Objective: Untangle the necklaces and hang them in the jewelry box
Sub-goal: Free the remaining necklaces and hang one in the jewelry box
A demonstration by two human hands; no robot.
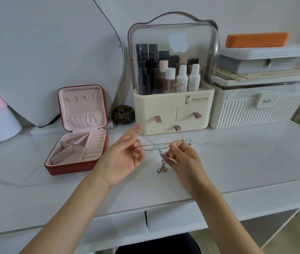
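Observation:
Thin tangled necklaces [155, 146] stretch between my two hands above the white table. My left hand [125, 156], palm up, has chain looped over its fingertips, which curl round the strands. My right hand [183, 155] pinches the chains at the other end; a small gold bead sticks up above its fingers. The strands cross in the middle, and a cluster of pendants [162, 168] hangs down from the crossing, close to the tabletop. The red jewelry box [77, 132] stands open at the left, with a pink lining, hooks in its lid and divided compartments.
A cream cosmetics organizer [174, 110] with a clear dome and drawers stands right behind the hands. White storage boxes [259, 107] are stacked at the right. A mirror [54, 57] leans at the back left, with a small dark jar [124, 114] next to it.

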